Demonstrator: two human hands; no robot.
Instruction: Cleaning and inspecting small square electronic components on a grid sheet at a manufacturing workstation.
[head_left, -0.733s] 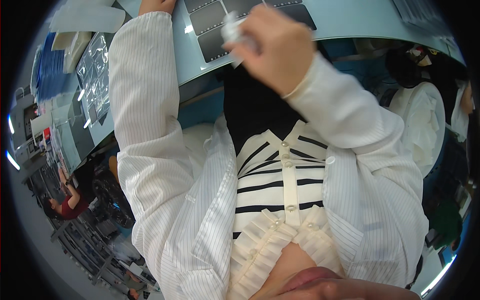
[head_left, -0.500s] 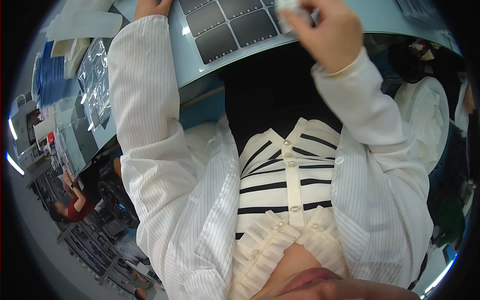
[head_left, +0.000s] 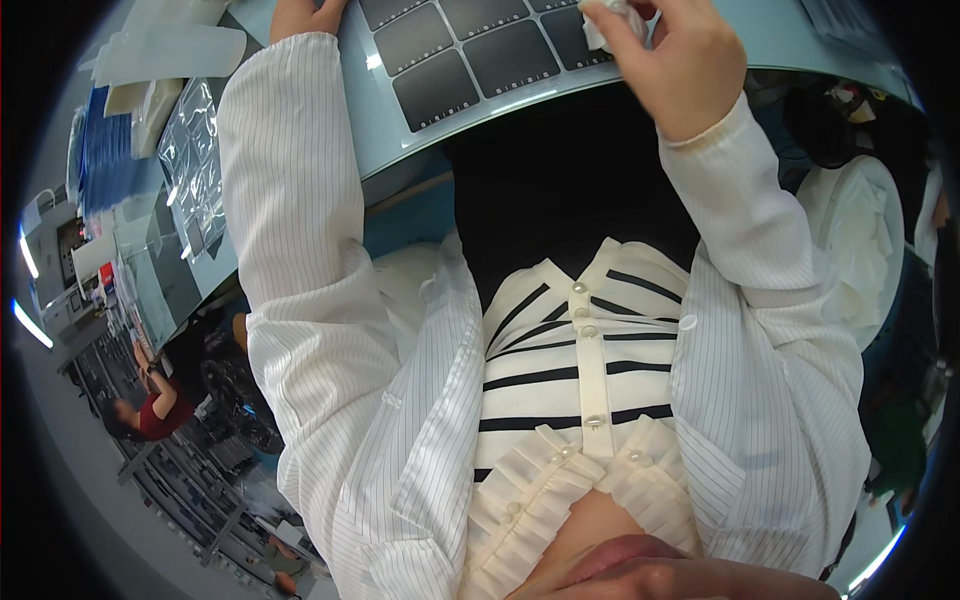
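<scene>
1. Since the earlier frames, the right hand (head_left: 680,60) has lifted away from the chest and now rests over the far edge of the dark tile sheet (head_left: 480,55) on the desk (head_left: 760,50).
2. Its fingers (head_left: 640,15) pinch a crumpled white wipe (head_left: 615,25), pressed against the sheet's right-hand tiles.
3. The left hand (head_left: 300,15) sits at the sheet's left edge, mostly cut off by the frame, so whether its fingers are spread or closed cannot be told.
4. The tile sheet lies flat near the desk's curved front edge, between both hands.
5. Clear plastic packets (head_left: 190,160) lie on the desk to the left, well apart from the sheet.
</scene>
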